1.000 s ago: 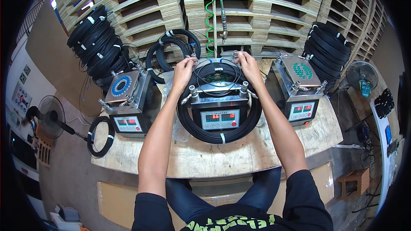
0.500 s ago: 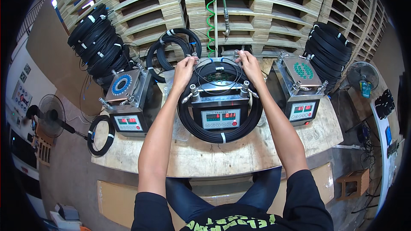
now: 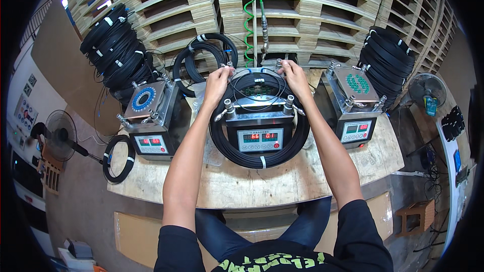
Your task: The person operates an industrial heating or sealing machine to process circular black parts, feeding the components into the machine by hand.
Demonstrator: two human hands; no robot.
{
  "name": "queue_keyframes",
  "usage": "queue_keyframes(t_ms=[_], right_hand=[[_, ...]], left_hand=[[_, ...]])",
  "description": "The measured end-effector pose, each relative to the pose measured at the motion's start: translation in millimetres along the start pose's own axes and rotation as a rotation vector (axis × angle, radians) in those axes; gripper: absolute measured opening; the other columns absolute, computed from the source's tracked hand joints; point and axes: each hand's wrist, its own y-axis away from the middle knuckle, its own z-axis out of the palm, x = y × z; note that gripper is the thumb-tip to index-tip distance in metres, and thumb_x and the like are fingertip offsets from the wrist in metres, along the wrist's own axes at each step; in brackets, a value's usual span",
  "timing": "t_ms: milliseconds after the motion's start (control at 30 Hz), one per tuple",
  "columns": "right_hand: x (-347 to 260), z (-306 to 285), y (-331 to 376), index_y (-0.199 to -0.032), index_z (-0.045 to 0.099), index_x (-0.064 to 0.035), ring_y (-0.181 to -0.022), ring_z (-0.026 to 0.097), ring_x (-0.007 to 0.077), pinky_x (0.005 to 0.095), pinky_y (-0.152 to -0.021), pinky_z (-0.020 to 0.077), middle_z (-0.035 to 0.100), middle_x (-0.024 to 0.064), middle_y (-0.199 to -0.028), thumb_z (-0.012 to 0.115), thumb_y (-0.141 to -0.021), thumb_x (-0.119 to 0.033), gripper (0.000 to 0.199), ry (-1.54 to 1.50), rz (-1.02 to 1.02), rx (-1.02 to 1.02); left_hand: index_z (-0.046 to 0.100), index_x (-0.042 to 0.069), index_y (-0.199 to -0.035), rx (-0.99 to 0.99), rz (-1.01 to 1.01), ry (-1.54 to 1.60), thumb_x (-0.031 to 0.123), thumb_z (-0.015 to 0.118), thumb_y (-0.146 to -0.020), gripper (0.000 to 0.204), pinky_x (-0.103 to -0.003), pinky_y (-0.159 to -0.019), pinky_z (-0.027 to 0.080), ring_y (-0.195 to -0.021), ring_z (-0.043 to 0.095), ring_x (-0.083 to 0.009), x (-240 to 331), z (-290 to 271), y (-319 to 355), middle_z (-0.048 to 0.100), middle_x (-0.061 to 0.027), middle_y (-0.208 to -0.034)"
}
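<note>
Both my arms reach over the table to the far corners of the middle machine, which has a lit red display. My left hand has its fingers closed on the metal clamp knob at the far left corner. At the far right corner, my right hand pinches the matching clamp knob. A big coil of black cable with white ties hangs around this machine, and thin loops of it cross its top. Two nearer knobs, such as the front right one, stand untouched.
Similar machines stand at left and right, with blue and green connectors on top. Cable coils pile up at far left and far right. A small coil lies at the table's left. An air gun hangs from a green hose.
My hands stay at the far knobs with hardly any shift. Digits on the displays have changed, and the hanging air gun has swung slightly left.
</note>
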Motion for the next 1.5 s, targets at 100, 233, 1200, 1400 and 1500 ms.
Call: queue_keyframes(t_ms=[100,233,1200,1400,1500], right_hand=[[-2.2,2.0,1.0,-0.115,0.064,-0.0009,-0.080,0.069,0.0234,0.0341,-0.072,0.0508,0.073,0.0146,-0.086,0.046,-0.102,-0.038,0.043,-0.030,0.018,-0.004],[-6.5,0.7,2.9,-0.115,0.064,-0.0009,-0.080,0.069,0.0241,0.0344,-0.073,0.0510,0.073,0.0145,-0.087,0.047,-0.102,-0.038,0.042,-0.013,0.020,-0.006],[8.6,10.0,-20.3,-0.103,0.067,0.0019,-0.070,0.060,0.0166,0.0317,-0.066,0.0475,0.066,0.0088,-0.076,0.045,-0.103,-0.042,0.050,0.061,0.048,-0.047],[6.1,-0.4,-11.8,-0.122,0.061,-0.0074,-0.064,0.051,0.0081,0.0221,-0.059,0.0435,0.065,0.0055,-0.082,0.037,-0.105,-0.047,0.049,-0.312,0.249,-0.133],[1.4,-1.9,-9.7,-0.123,0.060,-0.0079,-0.063,0.052,0.0085,0.0225,-0.057,0.0438,0.065,0.0057,-0.083,0.038,-0.104,-0.049,0.051,-0.335,0.289,-0.084]], left_hand=[[0.071,-0.001,-0.108,-0.004,0.006,0.015,0.035,0.050,-0.101,0.042,-0.029,-0.074,0.049,-0.081,0.061,-0.0138,1.3,-2.6,1.7,0.070,-0.0072,-0.090],[0.071,-0.001,-0.108,-0.003,-0.004,0.018,0.034,0.050,-0.101,0.041,-0.028,-0.074,0.048,-0.081,0.061,-0.0131,3.8,-2.5,3.5,0.069,-0.0063,-0.091],[0.073,0.003,-0.105,-0.054,-0.093,-0.150,0.046,0.048,-0.099,0.050,-0.034,-0.081,0.047,-0.084,0.066,-0.0218,-2.4,9.7,-17.8,0.070,-0.0109,-0.084],[0.072,0.001,-0.106,-0.032,-0.148,0.075,0.044,0.051,-0.100,0.048,-0.027,-0.075,0.045,-0.075,0.057,-0.0124,-8.2,4.2,-19.9,0.065,-0.0034,-0.080],[0.069,0.002,-0.111,-0.084,-0.191,0.171,0.045,0.050,-0.101,0.048,-0.025,-0.070,0.043,-0.072,0.054,-0.0106,-4.2,2.3,-16.6,0.064,-0.0031,-0.083]])
